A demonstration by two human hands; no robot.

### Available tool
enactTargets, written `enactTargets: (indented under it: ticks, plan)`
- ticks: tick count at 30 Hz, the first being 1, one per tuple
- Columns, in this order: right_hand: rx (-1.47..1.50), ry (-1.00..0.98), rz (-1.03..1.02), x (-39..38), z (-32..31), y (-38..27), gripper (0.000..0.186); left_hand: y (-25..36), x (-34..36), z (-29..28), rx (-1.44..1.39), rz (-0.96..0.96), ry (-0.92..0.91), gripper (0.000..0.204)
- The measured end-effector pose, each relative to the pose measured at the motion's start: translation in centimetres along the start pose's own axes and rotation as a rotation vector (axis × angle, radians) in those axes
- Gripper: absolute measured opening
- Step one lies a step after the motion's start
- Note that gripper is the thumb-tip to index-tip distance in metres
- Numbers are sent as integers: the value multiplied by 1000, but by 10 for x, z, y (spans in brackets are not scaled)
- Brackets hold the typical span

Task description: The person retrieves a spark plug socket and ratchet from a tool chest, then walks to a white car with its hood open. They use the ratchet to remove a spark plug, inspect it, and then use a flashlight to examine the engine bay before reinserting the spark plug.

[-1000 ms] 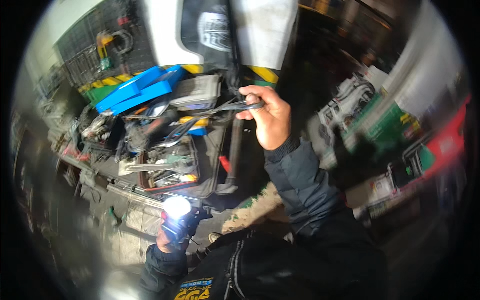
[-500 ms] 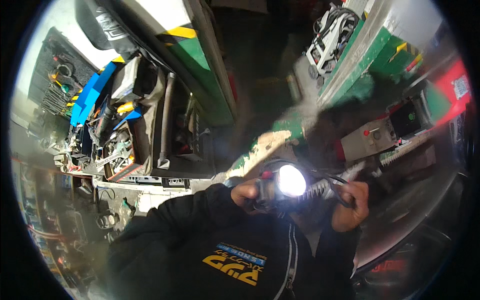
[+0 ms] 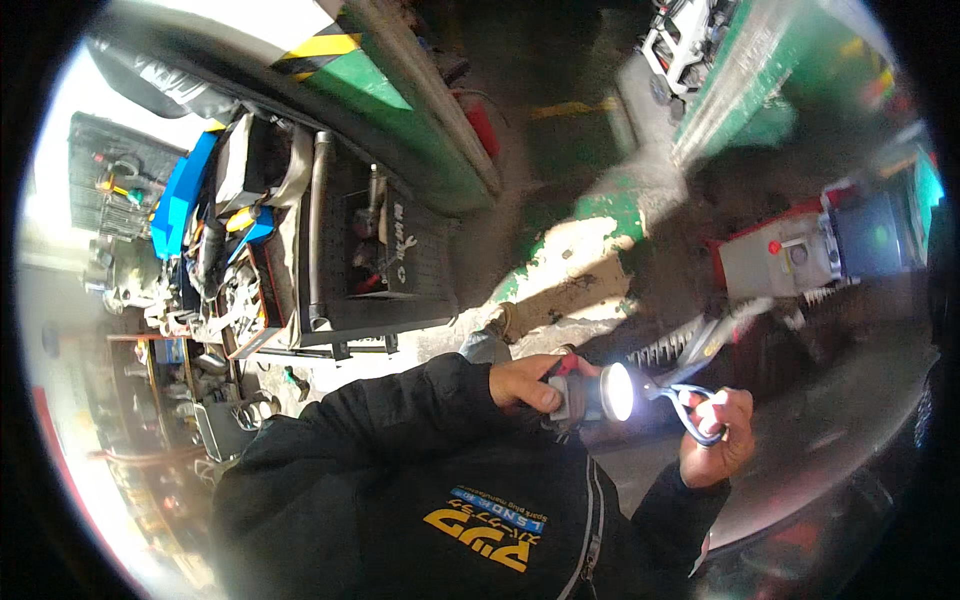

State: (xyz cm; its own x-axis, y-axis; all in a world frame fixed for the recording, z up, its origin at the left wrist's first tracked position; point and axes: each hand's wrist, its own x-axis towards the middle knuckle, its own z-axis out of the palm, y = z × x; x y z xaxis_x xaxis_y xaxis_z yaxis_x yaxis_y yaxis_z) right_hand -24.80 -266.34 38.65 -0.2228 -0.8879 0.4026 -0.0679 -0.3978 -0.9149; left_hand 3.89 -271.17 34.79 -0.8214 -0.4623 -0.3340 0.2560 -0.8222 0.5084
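My left hand (image 3: 525, 384) is closed around the body of a lit hand lamp (image 3: 617, 392) in front of my chest. The lamp has a round bright face, a grey body and a red part on top, and its face points to the right. Just beyond that face, my right hand (image 3: 722, 445) is closed on a blue-grey loop-handled tool (image 3: 684, 412). It looks like scissors or pliers, but glare and blur hide its exact kind. The narrow end of the tool reaches toward the lamp.
A black tool cart (image 3: 420, 292) stands at left, with a tool-filled box (image 3: 240, 310) on it. Behind it rises a green and white pillar (image 3: 400, 100). A grey machine with a red button (image 3: 775, 262) is at right. White wheeled equipment (image 3: 680, 45) stands at the far right.
The lamp's face has turned from toward me to the right, and both hands have moved slightly right. The loop in my right hand shows more plainly. The whole view has shifted a little.
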Motion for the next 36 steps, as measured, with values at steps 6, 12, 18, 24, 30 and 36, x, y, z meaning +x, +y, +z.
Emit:
enactTargets:
  ticks: [6, 12, 18, 24, 30, 36]
  plan:
    - [247, -329, 84, 43, 94, 6, 28, 30, -81, -24, 139, 208, 25, 96]
    - [1069, -570, 970, 40, 274, 165, 40, 26, -234, -32, 302, 508, 264, 102]
    - [343, -479, 1467, -66, 480, 278, 41, -7, -337, -23, 406, 746, 625, 98]
    - [66, -480, 1020, -33, 521, 224, 27, -27, -417, -44, 337, 888, 735, 94]
    - [-29, -650, -174, 36, 570, 25, 20, -20, -459, -87, 476, 963, 668, 93]
    - [-292, -1418, -844, -26, 723, -87, 27, -11, -476, -94, 548, 979, 625, 95]
